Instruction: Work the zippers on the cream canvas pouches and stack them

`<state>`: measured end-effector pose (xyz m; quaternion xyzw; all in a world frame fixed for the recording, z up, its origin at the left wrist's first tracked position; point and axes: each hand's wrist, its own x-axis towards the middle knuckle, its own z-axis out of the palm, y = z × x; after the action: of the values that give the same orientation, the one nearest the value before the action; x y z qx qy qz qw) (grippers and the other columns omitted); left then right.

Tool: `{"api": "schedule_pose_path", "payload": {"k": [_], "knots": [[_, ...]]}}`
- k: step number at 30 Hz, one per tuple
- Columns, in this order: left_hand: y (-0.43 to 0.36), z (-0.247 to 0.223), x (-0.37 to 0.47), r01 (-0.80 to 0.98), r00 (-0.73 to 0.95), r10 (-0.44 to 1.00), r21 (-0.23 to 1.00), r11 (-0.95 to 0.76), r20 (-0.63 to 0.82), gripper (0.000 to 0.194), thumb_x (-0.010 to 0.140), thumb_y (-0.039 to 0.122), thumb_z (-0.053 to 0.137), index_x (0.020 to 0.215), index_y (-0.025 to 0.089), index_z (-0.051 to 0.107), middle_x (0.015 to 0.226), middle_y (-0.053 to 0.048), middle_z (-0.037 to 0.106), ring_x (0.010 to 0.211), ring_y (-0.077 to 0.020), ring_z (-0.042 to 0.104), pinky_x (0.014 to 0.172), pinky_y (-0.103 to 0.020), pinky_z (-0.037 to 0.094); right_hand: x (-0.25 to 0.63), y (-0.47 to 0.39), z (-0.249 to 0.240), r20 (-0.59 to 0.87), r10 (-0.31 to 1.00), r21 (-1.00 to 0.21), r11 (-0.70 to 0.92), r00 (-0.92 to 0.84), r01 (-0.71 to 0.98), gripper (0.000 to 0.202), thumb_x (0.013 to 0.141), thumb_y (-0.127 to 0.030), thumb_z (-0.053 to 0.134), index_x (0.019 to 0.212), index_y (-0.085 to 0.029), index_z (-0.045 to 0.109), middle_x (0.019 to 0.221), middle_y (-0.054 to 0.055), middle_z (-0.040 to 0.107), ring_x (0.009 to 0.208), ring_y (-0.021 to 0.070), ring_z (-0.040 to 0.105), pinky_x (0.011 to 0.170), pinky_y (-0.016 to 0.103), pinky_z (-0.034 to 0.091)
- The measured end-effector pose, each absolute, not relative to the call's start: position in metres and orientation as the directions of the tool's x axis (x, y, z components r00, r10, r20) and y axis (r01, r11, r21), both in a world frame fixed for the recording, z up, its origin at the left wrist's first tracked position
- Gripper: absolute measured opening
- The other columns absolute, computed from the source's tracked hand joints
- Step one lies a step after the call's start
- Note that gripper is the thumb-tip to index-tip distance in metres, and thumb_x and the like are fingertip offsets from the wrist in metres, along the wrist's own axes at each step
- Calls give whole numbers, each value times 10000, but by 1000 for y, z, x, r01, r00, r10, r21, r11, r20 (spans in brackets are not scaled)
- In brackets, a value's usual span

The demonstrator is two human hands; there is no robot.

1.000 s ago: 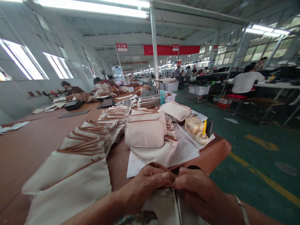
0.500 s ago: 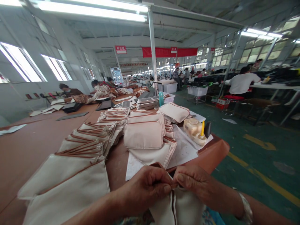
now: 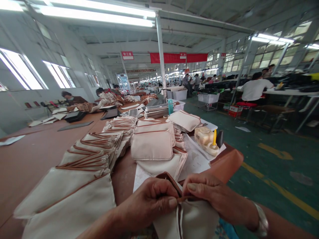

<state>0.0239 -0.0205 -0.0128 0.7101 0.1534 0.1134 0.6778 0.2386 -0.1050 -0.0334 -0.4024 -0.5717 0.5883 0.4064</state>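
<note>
Close to my body, both hands grip a cream bag panel with brown edging (image 3: pixel 196 215). My left hand (image 3: pixel 158 200) pinches its brown-trimmed upper edge between thumb and fingers. Beside it, my right hand (image 3: pixel 206 192) has its fingers curled over the same edge, thumb lying along the top. A dark seam gap runs down the piece below my fingertips. Beyond my hands lies a pile of cream panels (image 3: pixel 152 146) on white paper. To the left, a long fanned row of cream pieces with brown edges (image 3: pixel 72 196) covers part of the table.
A glue bottle with a yellow-handled applicator (image 3: pixel 205 141) stands on white paper (image 3: pixel 194 161) near the right table edge. A teal cylinder (image 3: pixel 170 107) is farther back. The brown table (image 3: pixel 37 159) extends left. Several people work at other tables, including one in a white shirt (image 3: pixel 256 89).
My hands have drawn slightly apart along the trimmed edge, the left shifting a little left. More of the brown edging shows between them. Both still hold the panel, and the view has shifted slightly.
</note>
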Motion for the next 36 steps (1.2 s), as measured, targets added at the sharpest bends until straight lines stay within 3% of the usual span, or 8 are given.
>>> {"api": "schedule_pose_path", "payload": {"k": [4, 8, 11, 20, 26, 28, 32, 36], "knots": [[-23, -21, 23, 127, 889, 422, 982, 143, -176, 454, 784, 555, 708, 816, 106, 654, 656, 22, 426, 560, -73, 301, 516, -206, 212, 238, -111, -33, 251, 939, -915, 309, -234, 260, 48, 918, -228, 535, 914, -180, 536, 788, -13, 511, 692, 126, 435, 615, 223, 373], [-28, -26, 23, 147, 861, 463, 974, 172, -211, 468, 758, 547, 738, 827, 86, 701, 654, 16, 410, 600, -87, 289, 537, -218, 193, 235, -115, -39, 636, 744, -577, 634, -204, 514, 134, 876, -57, 483, 888, -182, 532, 816, 20, 527, 712, 144, 484, 642, 249, 413], [-31, -28, 23, 106, 862, 470, 974, 199, -190, 429, 784, 507, 734, 889, 91, 724, 713, -8, 462, 655, -100, 343, 585, -217, 236, 232, -117, -41, 743, 617, -340, 682, -259, 648, 173, 877, -35, 505, 949, -165, 593, 800, 47, 578, 715, 167, 508, 629, 260, 428], [-31, -26, 22, 156, 888, 426, 985, 72, -172, 427, 867, 493, 644, 975, 85, 715, 742, -24, 463, 668, -112, 313, 620, -237, 269, 226, -117, -49, 736, 592, -245, 686, -328, 685, 159, 882, -32, 496, 920, -121, 621, 699, 52, 587, 631, 172, 493, 557, 278, 383], [-34, -14, 25, 243, 887, 425, 965, -102, -179, 475, 873, 553, 595, 904, 92, 705, 664, 16, 384, 613, -102, 271, 541, -229, 228, 222, -115, -39, 640, 713, -398, 626, -287, 670, 204, 792, -6, 455, 726, -160, 571, 685, 30, 580, 637, 143, 535, 556, 243, 392], [-33, -11, 26, 259, 898, 396, 959, -119, -193, 488, 879, 560, 581, 900, 86, 696, 662, 20, 368, 611, -100, 261, 527, -227, 213, 222, -114, -33, 659, 671, -296, 647, -340, 702, 205, 783, -10, 441, 743, -157, 577, 672, 34, 571, 626, 159, 531, 540, 264, 387], [-32, -8, 29, 281, 895, 392, 952, -121, -214, 489, 880, 569, 572, 919, 95, 682, 684, 16, 378, 622, -103, 266, 527, -216, 229, 227, -112, -19, 568, 536, 107, 704, -624, 702, 249, 837, -20, 390, 801, -135, 608, 652, 65, 566, 592, 212, 505, 501, 337, 376], [-36, -3, 27, 264, 896, 402, 955, -137, -190, 453, 888, 559, 565, 892, 115, 653, 695, 13, 424, 601, -97, 299, 507, -207, 223, 239, -120, -15, 542, 450, 219, 739, -709, 637, 259, 876, -46, 377, 855, -132, 620, 669, 84, 596, 556, 218, 501, 497, 357, 415]]}}
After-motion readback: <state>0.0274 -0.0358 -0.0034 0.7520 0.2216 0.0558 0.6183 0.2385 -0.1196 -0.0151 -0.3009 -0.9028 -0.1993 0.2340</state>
